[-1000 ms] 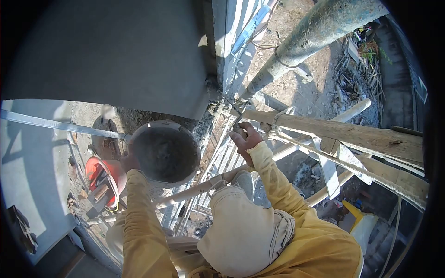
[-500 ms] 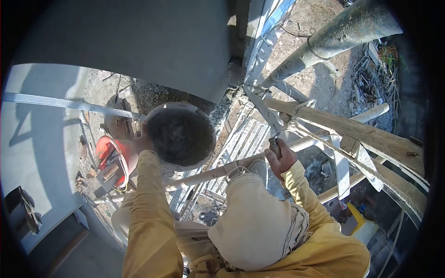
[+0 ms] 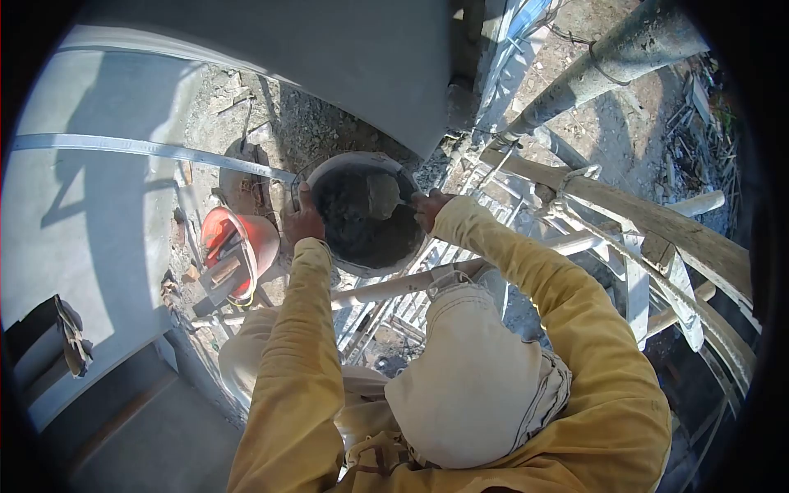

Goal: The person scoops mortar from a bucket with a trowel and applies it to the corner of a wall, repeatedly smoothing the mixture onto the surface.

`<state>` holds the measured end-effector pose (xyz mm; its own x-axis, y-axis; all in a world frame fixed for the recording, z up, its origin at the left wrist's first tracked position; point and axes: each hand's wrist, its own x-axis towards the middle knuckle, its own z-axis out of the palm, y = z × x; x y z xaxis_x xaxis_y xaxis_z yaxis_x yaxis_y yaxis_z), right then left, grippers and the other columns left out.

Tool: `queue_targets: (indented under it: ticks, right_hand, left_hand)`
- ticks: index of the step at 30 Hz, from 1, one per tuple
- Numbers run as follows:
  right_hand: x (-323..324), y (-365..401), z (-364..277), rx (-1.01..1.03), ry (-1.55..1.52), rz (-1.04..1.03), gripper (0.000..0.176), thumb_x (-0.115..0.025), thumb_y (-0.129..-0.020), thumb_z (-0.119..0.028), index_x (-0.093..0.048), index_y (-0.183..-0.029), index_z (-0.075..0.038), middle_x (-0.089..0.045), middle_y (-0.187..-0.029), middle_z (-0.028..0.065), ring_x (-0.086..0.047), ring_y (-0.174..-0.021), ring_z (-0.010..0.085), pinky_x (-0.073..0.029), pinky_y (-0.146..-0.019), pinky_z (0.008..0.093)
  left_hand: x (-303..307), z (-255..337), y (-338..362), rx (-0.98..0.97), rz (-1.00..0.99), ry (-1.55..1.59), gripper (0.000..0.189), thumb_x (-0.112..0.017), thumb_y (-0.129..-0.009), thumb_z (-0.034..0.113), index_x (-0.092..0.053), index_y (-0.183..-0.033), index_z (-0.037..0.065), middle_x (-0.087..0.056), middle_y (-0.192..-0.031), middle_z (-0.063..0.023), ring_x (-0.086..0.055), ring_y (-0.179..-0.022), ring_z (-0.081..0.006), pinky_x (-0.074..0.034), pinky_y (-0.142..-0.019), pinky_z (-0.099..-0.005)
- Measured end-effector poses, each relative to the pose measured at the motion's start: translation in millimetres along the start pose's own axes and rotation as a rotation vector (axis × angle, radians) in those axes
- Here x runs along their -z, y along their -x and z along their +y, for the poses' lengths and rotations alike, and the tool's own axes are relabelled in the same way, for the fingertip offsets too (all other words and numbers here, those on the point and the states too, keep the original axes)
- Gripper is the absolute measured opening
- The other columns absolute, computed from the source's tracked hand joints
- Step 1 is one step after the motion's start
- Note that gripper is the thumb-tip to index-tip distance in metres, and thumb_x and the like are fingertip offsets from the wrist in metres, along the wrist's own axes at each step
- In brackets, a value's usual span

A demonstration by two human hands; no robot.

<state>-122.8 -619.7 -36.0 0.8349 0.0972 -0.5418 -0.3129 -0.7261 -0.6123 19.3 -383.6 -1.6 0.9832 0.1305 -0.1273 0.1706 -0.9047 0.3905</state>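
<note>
A round bucket (image 3: 408,246) of dark grey wet mortar (image 3: 345,218) stands in front of me. My left hand (image 3: 304,222) is closed on its left rim, the fingers partly hidden. At the opposite rim, my right hand (image 3: 429,209) grips a trowel (image 3: 383,195) by the handle. The trowel's blade lies over the mortar inside the bucket, with its flat face showing. Left of my left hand, a red bucket (image 3: 261,246) leans over with tools and a wooden-handled piece in it.
A long metal straightedge (image 3: 156,148) runs from the left wall to near the bucket. Bamboo poles (image 3: 403,283), a wooden beam (image 3: 633,201) and rope (image 3: 625,267) form scaffolding around me. A thick pole (image 3: 608,62) rises at the upper right.
My right hand has swung left from beside the scaffold to the bucket, bringing the trowel's blade over the mortar. The left hand stays at the rim. The view has shifted slightly.
</note>
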Motion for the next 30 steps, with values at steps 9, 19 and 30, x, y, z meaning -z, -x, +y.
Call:
queue_targets:
  ticks: [9, 19, 30]
  right_hand:
    - [-78.8, -29.3, -15.3, -0.09, 0.06, -0.136, 0.037, -0.044, -0.092, -0.034, -0.06, -0.114, -0.009, -0.065, -0.108, 0.0138, -0.061, -0.102, 0.0353, -0.046, -0.089, 0.0461]
    - [41.3, -4.0, -32.0, 0.141, 0.205, -0.484, 0.023, -0.06, -0.081, -0.033, -0.07, -0.08, -0.013, -0.067, -0.082, 0.0066, -0.062, -0.071, 0.0214, -0.045, -0.068, 0.0379]
    - [-54.0, -38.7, -39.0, 0.171, 0.101, -0.239, 0.036, -0.048, -0.088, -0.033, -0.059, -0.114, -0.01, -0.064, -0.108, 0.0158, -0.06, -0.102, 0.0343, -0.048, -0.083, 0.0458]
  left_hand:
    - [-10.4, -6.4, 0.5, -0.051, 0.099, -0.018, 0.071, -0.056, -0.08, 0.063, -0.065, -0.1, -0.004, -0.06, -0.1, -0.0284, -0.057, -0.096, -0.0434, -0.042, -0.084, -0.0487]
    - [-26.8, -29.7, -9.8, -0.166, 0.085, -0.009, 0.067, -0.057, -0.081, 0.061, -0.065, -0.094, -0.005, -0.061, -0.091, -0.0275, -0.058, -0.09, -0.0429, -0.043, -0.081, -0.048]
    - [4.6, 18.5, 29.4, -0.226, 0.152, 0.102, 0.059, -0.061, -0.082, 0.052, -0.065, -0.089, -0.006, -0.061, -0.09, -0.025, -0.057, -0.086, -0.0429, -0.043, -0.079, -0.0477]
